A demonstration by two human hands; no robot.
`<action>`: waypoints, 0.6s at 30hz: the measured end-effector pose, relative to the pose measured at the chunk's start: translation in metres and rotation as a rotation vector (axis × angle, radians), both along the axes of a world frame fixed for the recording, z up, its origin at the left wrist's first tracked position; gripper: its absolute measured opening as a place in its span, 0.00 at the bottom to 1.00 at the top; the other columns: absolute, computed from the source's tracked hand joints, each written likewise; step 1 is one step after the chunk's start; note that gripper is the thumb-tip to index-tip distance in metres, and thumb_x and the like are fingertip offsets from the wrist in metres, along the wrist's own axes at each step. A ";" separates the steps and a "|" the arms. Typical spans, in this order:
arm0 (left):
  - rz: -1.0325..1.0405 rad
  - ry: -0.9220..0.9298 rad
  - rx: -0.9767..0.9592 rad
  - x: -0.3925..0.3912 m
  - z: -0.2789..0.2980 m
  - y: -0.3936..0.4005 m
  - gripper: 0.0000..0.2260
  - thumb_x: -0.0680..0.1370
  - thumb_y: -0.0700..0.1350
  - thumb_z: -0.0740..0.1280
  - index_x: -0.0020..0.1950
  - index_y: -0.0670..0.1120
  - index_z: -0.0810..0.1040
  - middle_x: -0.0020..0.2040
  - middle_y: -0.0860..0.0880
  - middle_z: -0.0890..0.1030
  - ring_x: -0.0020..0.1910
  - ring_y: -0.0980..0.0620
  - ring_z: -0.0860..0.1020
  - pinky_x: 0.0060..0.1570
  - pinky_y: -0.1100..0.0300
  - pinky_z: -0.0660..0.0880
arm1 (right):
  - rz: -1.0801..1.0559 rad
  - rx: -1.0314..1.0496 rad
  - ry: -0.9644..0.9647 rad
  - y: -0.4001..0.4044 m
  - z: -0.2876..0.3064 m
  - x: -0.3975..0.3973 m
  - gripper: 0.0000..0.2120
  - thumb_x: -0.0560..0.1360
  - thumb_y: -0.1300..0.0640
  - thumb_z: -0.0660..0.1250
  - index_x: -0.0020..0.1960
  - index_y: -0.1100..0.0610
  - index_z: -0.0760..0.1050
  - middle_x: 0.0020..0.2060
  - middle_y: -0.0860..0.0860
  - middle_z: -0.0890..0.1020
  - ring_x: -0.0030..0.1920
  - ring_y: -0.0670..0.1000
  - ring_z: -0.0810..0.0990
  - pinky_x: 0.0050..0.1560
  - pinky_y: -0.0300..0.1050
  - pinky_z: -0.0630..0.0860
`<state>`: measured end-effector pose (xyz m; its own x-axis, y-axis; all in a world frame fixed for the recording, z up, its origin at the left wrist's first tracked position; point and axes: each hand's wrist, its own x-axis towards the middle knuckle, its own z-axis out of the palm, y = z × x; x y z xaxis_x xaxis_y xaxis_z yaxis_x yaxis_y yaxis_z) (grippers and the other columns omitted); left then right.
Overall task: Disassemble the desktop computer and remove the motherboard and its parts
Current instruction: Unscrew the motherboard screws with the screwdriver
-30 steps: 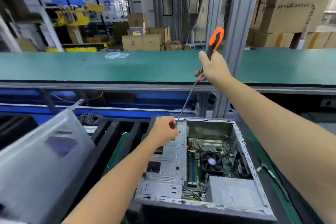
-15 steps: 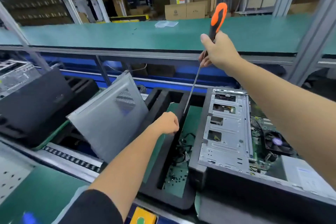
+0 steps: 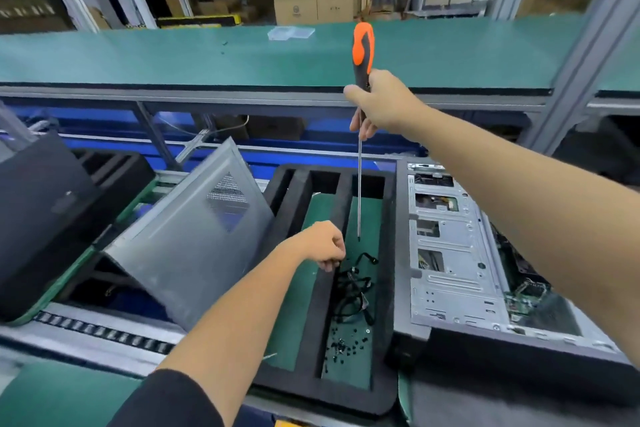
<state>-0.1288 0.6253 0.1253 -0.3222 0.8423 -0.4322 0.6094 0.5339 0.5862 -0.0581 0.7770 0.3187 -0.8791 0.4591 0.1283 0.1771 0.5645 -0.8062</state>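
Nearest: loose black screws (image 3: 346,347) piled at the near end of the right slot in the black foam tray (image 3: 388,288), tangle of black cables (image 3: 356,284) just beyond them. Left hand (image 3: 320,244) sits over that slot with fingers curled downward; looks like it's dropping a removed screw, but too small to tell if it holds one. Desktop computer (image 3: 450,253) lies on its side just right of the tray, open, motherboard (image 3: 523,291) still inside at its right edge. Grey side panel (image 3: 194,236) leans left of the tray. Farther, right hand (image 3: 384,104) grips the orange-black screwdriver (image 3: 362,55) upright, tip hanging over the tray. Step: screw removal. Next: bring tip back into the case, seat squarely on a screw.
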 end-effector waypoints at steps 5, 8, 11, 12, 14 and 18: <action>0.285 -0.011 0.393 0.006 0.036 0.029 0.12 0.78 0.36 0.59 0.43 0.51 0.77 0.37 0.50 0.82 0.25 0.59 0.76 0.28 0.65 0.73 | -0.041 0.059 -0.003 0.004 0.010 0.010 0.06 0.80 0.61 0.55 0.43 0.58 0.64 0.32 0.61 0.83 0.22 0.54 0.79 0.23 0.38 0.73; 0.257 -0.123 0.549 0.026 0.067 0.058 0.15 0.75 0.33 0.58 0.44 0.52 0.76 0.40 0.47 0.81 0.29 0.57 0.76 0.28 0.67 0.71 | -0.103 0.073 0.039 0.013 0.021 0.030 0.05 0.78 0.62 0.56 0.43 0.59 0.64 0.32 0.62 0.82 0.22 0.54 0.78 0.22 0.38 0.73; 0.062 -0.106 0.576 0.058 0.087 0.087 0.13 0.74 0.34 0.61 0.45 0.54 0.76 0.44 0.45 0.81 0.39 0.54 0.79 0.38 0.64 0.76 | -0.166 0.104 0.075 0.031 0.033 0.060 0.02 0.78 0.62 0.56 0.47 0.61 0.65 0.32 0.61 0.82 0.23 0.56 0.78 0.22 0.39 0.73; 0.020 -0.092 0.577 0.069 0.090 0.098 0.12 0.75 0.35 0.61 0.45 0.52 0.76 0.44 0.45 0.81 0.38 0.54 0.79 0.37 0.65 0.76 | -0.187 0.119 0.078 0.038 0.038 0.072 0.02 0.77 0.62 0.57 0.47 0.61 0.65 0.32 0.61 0.82 0.23 0.57 0.78 0.23 0.39 0.74; -0.031 -0.086 0.583 0.091 0.092 0.120 0.09 0.76 0.34 0.60 0.47 0.46 0.77 0.43 0.46 0.80 0.35 0.56 0.78 0.31 0.69 0.73 | -0.225 0.145 0.075 0.056 0.045 0.098 0.02 0.77 0.62 0.57 0.47 0.62 0.66 0.32 0.61 0.83 0.24 0.57 0.79 0.23 0.39 0.74; -0.145 -0.012 0.577 0.137 0.089 0.168 0.08 0.75 0.33 0.61 0.44 0.44 0.77 0.40 0.50 0.79 0.38 0.54 0.76 0.37 0.63 0.73 | -0.313 0.156 0.106 0.100 0.053 0.154 0.03 0.76 0.62 0.57 0.46 0.61 0.66 0.31 0.60 0.83 0.23 0.57 0.79 0.22 0.39 0.73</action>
